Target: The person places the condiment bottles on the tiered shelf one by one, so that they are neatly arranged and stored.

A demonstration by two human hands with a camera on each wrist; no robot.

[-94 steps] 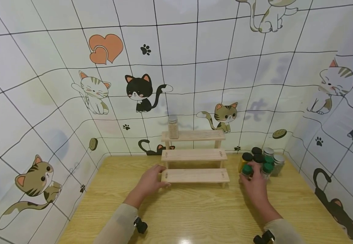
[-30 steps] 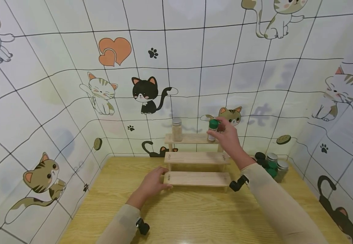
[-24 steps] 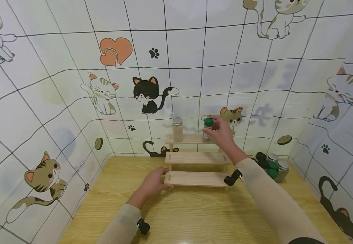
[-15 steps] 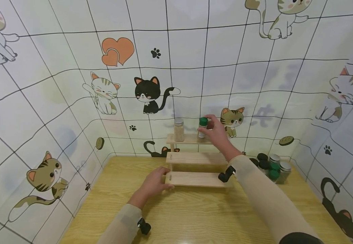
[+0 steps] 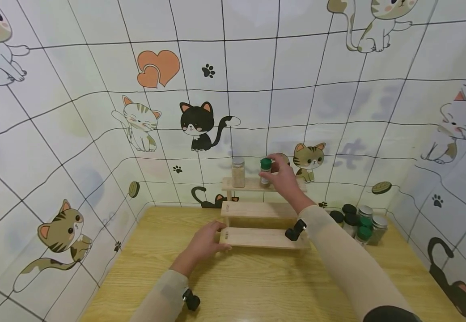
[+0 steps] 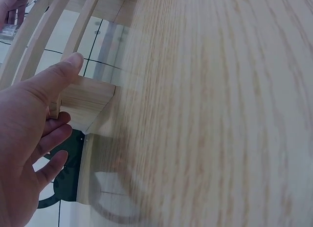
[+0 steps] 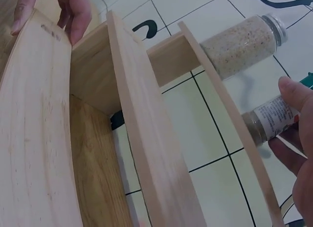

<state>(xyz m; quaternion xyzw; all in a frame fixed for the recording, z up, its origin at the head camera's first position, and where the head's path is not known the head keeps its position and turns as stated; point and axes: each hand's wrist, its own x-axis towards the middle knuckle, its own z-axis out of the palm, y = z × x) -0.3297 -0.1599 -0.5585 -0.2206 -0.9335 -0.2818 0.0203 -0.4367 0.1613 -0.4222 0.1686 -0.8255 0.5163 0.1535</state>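
Green-capped spice jar [image 5: 265, 172]: upright at the top tier [image 5: 252, 184], about mid-length; printed white label shows in my right wrist view. Base is right at the board; can't tell if its full weight is down.
Right hand [image 5: 284, 178]: holding that jar, thumb on one side, fingers on the other, grip narrow around the upper part.
Silver-lidded jar [image 5: 238, 173]: upright near the left end of the top tier, just left of the green-capped one, not touching. Pale speckled grains inside.
Rack [image 5: 257, 209]: three-tier, light wood, stepped up toward the wall. Middle tier and bottom tier [image 5: 257, 237] are below the jars.
Left hand [image 5: 205, 241]: gripping the left end of the bottom tier, thumb at the front edge, fingertips behind.
Jar cluster [image 5: 363, 233]: right of the rack, well apart from it, packed close together. I see black, green and silver lids.
Table [image 5: 257, 281]: yellowish wood grain, under rack and cluster.
Sleeves [image 5: 347, 257]: beige, both arms, small black device [image 5: 192, 301] at each wrist.
Wall [image 5: 249, 62]: white with black grid lines, cartoon cats, paw prints, orange heart [image 5: 164, 67].
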